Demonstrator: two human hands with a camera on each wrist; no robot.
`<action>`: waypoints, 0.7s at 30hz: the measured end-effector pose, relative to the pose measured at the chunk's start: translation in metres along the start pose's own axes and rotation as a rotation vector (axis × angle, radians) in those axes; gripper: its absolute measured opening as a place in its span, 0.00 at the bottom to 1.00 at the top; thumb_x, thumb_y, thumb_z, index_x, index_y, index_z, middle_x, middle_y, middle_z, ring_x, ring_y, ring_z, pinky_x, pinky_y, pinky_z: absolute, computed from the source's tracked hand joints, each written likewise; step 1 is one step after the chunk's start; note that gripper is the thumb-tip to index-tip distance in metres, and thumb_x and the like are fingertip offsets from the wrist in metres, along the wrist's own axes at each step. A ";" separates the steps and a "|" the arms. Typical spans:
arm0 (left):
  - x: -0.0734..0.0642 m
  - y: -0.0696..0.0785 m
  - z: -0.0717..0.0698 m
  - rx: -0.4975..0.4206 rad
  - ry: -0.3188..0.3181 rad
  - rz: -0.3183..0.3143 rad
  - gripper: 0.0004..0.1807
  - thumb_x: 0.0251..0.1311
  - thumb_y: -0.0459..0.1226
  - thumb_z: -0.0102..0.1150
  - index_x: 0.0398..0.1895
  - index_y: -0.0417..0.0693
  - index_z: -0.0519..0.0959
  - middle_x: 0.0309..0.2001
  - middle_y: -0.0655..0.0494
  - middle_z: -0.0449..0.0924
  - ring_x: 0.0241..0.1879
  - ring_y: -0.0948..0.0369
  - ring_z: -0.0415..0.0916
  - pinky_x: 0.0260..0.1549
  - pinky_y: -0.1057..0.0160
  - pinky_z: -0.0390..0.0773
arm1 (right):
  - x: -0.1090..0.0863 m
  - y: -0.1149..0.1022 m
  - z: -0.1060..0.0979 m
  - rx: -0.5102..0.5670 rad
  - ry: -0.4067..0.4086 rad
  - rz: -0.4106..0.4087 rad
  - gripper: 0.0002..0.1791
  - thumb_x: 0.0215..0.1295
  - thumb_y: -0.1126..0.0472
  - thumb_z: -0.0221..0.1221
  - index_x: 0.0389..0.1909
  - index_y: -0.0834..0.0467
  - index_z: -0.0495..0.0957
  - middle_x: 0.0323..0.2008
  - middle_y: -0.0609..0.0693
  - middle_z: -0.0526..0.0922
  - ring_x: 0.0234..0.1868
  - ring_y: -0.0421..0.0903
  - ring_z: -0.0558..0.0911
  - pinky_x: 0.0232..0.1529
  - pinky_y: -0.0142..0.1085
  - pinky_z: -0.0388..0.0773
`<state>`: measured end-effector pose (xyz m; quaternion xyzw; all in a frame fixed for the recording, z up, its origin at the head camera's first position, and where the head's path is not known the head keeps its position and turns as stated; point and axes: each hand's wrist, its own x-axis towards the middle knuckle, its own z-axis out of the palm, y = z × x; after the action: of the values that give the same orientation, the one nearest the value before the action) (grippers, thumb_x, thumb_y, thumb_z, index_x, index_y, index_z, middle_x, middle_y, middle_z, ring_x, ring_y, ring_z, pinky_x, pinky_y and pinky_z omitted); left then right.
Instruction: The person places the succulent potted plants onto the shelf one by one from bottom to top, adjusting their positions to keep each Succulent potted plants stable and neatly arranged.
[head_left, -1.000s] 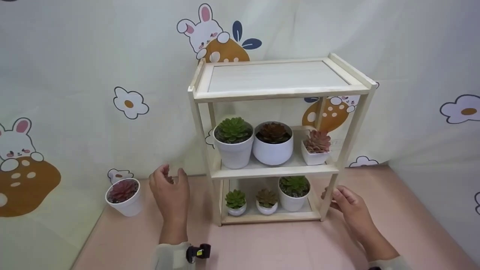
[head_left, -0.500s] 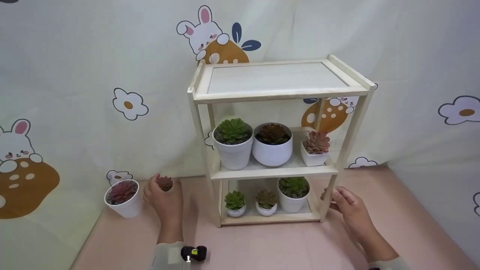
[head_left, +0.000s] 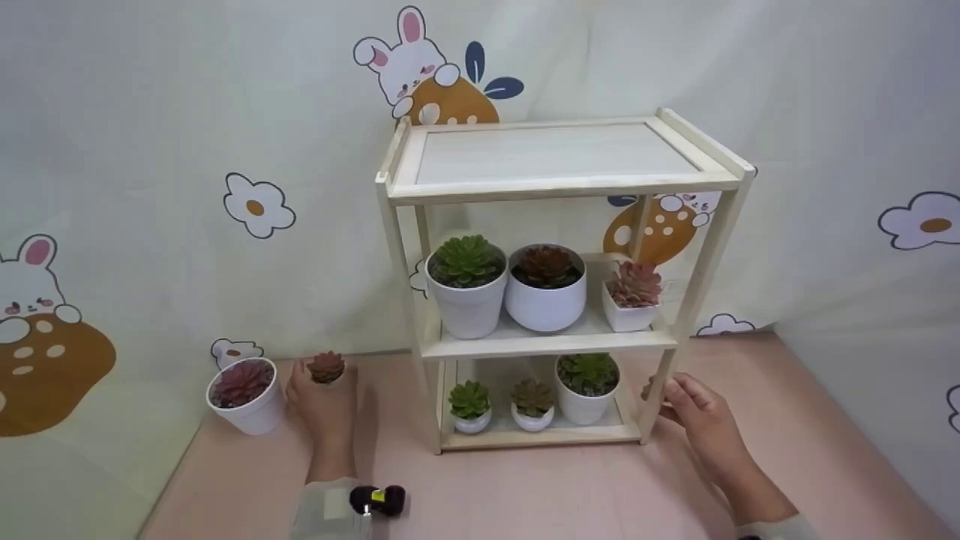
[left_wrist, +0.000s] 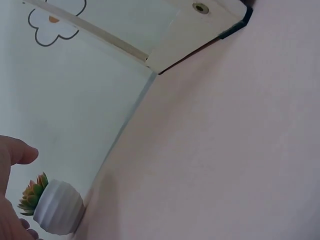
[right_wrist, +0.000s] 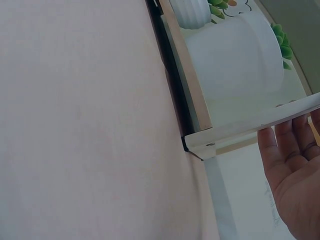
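Observation:
In the head view my left hand (head_left: 326, 409) is around a small potted succulent (head_left: 327, 367) with reddish leaves, left of the wooden shelf rack (head_left: 555, 345). The left wrist view shows its ribbed white pot (left_wrist: 59, 207) standing on the table, with the thumb (left_wrist: 22, 151) apart from it and the other fingers low beside it. Farther left stands a larger white pot with a red succulent (head_left: 244, 386). On the right, my right hand (head_left: 697, 412) holds the rack's front post, one fingertip showing past it; the right wrist view has the fingertips (right_wrist: 266, 134) against the wood.
The rack's middle level bears a green succulent (head_left: 466, 289), a dark brown one (head_left: 546, 292) and a pink one (head_left: 632, 300). Below stand two small pots and a larger green succulent (head_left: 589, 386). A printed cloth (head_left: 150, 150) hangs behind the pink table (head_left: 525, 495).
My left hand has moved slightly left and down around the small reddish succulent, which now shows more plainly above the hand. The right hand stays at the post.

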<state>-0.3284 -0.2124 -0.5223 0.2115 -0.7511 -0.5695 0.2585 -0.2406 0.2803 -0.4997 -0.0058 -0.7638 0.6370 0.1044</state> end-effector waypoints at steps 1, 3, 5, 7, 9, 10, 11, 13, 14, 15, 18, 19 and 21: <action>0.001 -0.001 0.000 -0.006 -0.002 -0.010 0.50 0.60 0.40 0.69 0.80 0.33 0.53 0.78 0.31 0.52 0.79 0.38 0.46 0.78 0.38 0.46 | 0.000 0.000 0.000 -0.002 -0.001 0.002 0.21 0.83 0.54 0.50 0.56 0.68 0.79 0.45 0.49 0.87 0.50 0.39 0.86 0.54 0.33 0.85; 0.003 -0.004 -0.002 -0.015 -0.001 -0.025 0.51 0.59 0.39 0.70 0.79 0.30 0.52 0.78 0.29 0.53 0.79 0.37 0.47 0.79 0.38 0.46 | 0.000 0.000 0.000 -0.004 -0.006 0.007 0.21 0.83 0.54 0.50 0.56 0.68 0.79 0.46 0.49 0.87 0.51 0.39 0.86 0.54 0.34 0.85; 0.005 -0.007 -0.003 -0.025 -0.008 -0.043 0.53 0.59 0.39 0.71 0.79 0.28 0.50 0.77 0.27 0.53 0.78 0.36 0.47 0.80 0.39 0.46 | 0.000 0.000 0.000 -0.005 -0.011 0.010 0.21 0.83 0.53 0.50 0.55 0.67 0.79 0.46 0.50 0.86 0.51 0.39 0.86 0.55 0.34 0.85; 0.006 -0.009 -0.003 -0.020 -0.024 -0.059 0.54 0.60 0.38 0.71 0.79 0.26 0.48 0.77 0.25 0.52 0.78 0.35 0.48 0.80 0.39 0.46 | 0.000 0.000 -0.001 -0.002 -0.012 0.012 0.21 0.83 0.52 0.50 0.55 0.67 0.79 0.47 0.52 0.86 0.51 0.39 0.86 0.55 0.34 0.85; 0.007 -0.011 -0.003 -0.006 -0.034 -0.054 0.53 0.60 0.38 0.71 0.78 0.25 0.49 0.75 0.24 0.55 0.77 0.34 0.51 0.79 0.38 0.48 | 0.001 0.000 -0.001 0.000 -0.011 0.012 0.21 0.83 0.52 0.50 0.55 0.67 0.80 0.47 0.52 0.87 0.51 0.40 0.86 0.55 0.33 0.85; 0.008 -0.012 -0.003 0.002 -0.038 -0.051 0.52 0.60 0.38 0.70 0.78 0.25 0.50 0.75 0.24 0.56 0.77 0.34 0.52 0.79 0.38 0.49 | 0.001 -0.001 -0.001 -0.003 -0.012 0.012 0.22 0.83 0.52 0.50 0.56 0.67 0.79 0.47 0.52 0.87 0.51 0.39 0.86 0.54 0.33 0.85; 0.008 -0.012 -0.003 0.011 -0.039 -0.046 0.51 0.60 0.38 0.70 0.77 0.25 0.51 0.74 0.24 0.58 0.76 0.34 0.54 0.78 0.38 0.51 | 0.001 -0.001 -0.001 -0.002 -0.014 0.013 0.22 0.83 0.52 0.50 0.56 0.67 0.79 0.47 0.52 0.87 0.51 0.39 0.86 0.54 0.33 0.85; 0.010 -0.012 -0.003 0.022 -0.040 -0.033 0.48 0.60 0.38 0.70 0.75 0.25 0.55 0.72 0.25 0.62 0.75 0.34 0.58 0.77 0.38 0.54 | 0.001 -0.001 -0.001 -0.004 -0.017 0.013 0.22 0.83 0.52 0.50 0.56 0.67 0.79 0.47 0.52 0.87 0.51 0.39 0.86 0.55 0.33 0.85; 0.011 -0.013 -0.003 0.023 -0.039 -0.029 0.46 0.60 0.38 0.70 0.75 0.25 0.57 0.71 0.25 0.64 0.74 0.35 0.60 0.77 0.38 0.56 | 0.000 -0.001 -0.001 -0.005 -0.016 0.014 0.22 0.83 0.52 0.50 0.56 0.67 0.79 0.47 0.52 0.87 0.51 0.39 0.86 0.55 0.33 0.85; 0.011 -0.013 -0.003 0.026 -0.039 -0.024 0.45 0.60 0.37 0.71 0.73 0.25 0.58 0.70 0.25 0.66 0.73 0.35 0.62 0.76 0.39 0.57 | 0.000 -0.001 -0.002 -0.007 -0.017 0.015 0.22 0.83 0.52 0.50 0.56 0.67 0.79 0.47 0.52 0.86 0.52 0.39 0.86 0.55 0.33 0.85; 0.012 -0.013 -0.003 0.039 -0.045 -0.015 0.43 0.59 0.36 0.71 0.72 0.24 0.61 0.68 0.26 0.69 0.71 0.35 0.65 0.75 0.39 0.60 | -0.001 -0.001 -0.002 -0.007 -0.013 0.016 0.22 0.83 0.51 0.50 0.56 0.67 0.79 0.47 0.51 0.86 0.52 0.40 0.85 0.55 0.33 0.85; 0.013 -0.013 -0.003 0.044 -0.047 -0.013 0.42 0.59 0.36 0.71 0.71 0.24 0.62 0.67 0.26 0.70 0.70 0.35 0.66 0.74 0.39 0.61 | -0.001 -0.001 -0.002 -0.008 -0.013 0.014 0.22 0.83 0.51 0.50 0.56 0.66 0.79 0.47 0.51 0.86 0.52 0.40 0.85 0.54 0.33 0.85; 0.013 -0.014 -0.003 0.057 -0.048 -0.003 0.40 0.58 0.35 0.71 0.69 0.24 0.64 0.65 0.26 0.72 0.68 0.36 0.69 0.73 0.39 0.63 | -0.001 -0.001 -0.002 -0.005 -0.012 0.007 0.22 0.83 0.51 0.50 0.56 0.66 0.79 0.47 0.51 0.86 0.51 0.40 0.85 0.54 0.33 0.85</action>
<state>-0.3366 -0.2261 -0.5332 0.2064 -0.7727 -0.5531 0.2333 -0.2393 0.2819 -0.4987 -0.0049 -0.7660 0.6354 0.0976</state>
